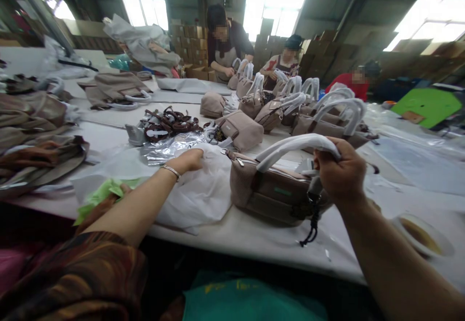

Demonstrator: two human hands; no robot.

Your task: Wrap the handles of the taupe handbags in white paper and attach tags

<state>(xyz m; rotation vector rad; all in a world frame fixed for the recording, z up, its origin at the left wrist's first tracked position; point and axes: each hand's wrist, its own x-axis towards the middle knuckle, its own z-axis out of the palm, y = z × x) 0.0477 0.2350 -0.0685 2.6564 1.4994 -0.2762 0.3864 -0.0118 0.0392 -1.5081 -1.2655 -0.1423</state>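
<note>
on the table, right hand grips handbag handle; left hand lies flat on white bag.

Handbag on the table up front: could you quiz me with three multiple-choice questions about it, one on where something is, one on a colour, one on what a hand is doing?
1. Where does the white fabric bag lie?
A. beside the handbag, on the person's left
B. inside the handbag
C. on the floor

2. What colour is the wrap on the handbag's handle?
A. red
B. white
C. green

3. What is the right hand doing?
A. resting flat on the table
B. gripping the handle's end
C. holding a cup

Answers:
1 A, it lies spread on the table under the left hand.
2 B, the handle is covered in white.
3 B, its fingers are curled round the handle.
</note>
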